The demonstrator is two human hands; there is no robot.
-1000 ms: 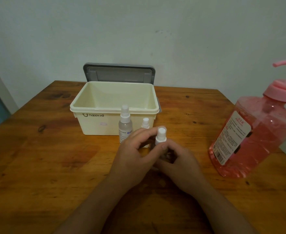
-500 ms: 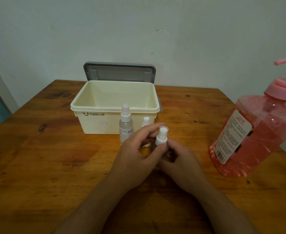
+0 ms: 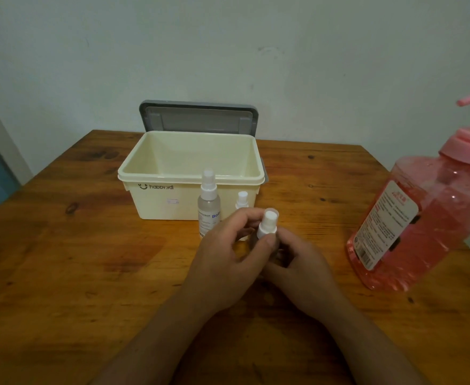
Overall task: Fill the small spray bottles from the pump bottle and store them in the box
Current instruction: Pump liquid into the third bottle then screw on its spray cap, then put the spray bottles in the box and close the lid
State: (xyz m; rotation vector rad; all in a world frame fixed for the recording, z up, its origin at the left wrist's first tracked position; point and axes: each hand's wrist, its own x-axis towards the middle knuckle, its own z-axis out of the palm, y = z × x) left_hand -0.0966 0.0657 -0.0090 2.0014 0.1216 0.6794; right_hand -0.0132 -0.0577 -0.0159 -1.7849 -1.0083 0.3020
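- a small clear plastic spray bottle (image 3: 268,227) with a white nozzle stands upright between both hands, near the middle of the brown wooden table (image 3: 61,259).
- the left hand (image 3: 225,251) reaches in from 7 o'clock; its thumb and curled fingers pinch the white nozzle collar from either side.
- the right hand (image 3: 303,270) reaches in from 5 o'clock; its fingers curl round the bottle's lower body, which they mostly hide, so the fill level cannot be told.
- at 11 o'clock from the hands, just beyond the left fingertips, a taller clear spray bottle (image 3: 208,209) with a printed label stands upright on the table.
- at 12 o'clock from the hands, a shorter spray bottle (image 3: 242,198) with a white nozzle stands partly hidden by the left fingers.
- both stand just in front of an open-topped cream rectangular plastic box (image 3: 156,201); whether they touch it cannot be told.
- a grey plastic lid (image 3: 199,115) stands upright behind the box, at its 12 o'clock, before the pale wall (image 3: 228,51).
- a large clear pump bottle (image 3: 422,218) of pink liquid, with a pink pump head, sits at 3 o'clock from the hands, well apart from them.
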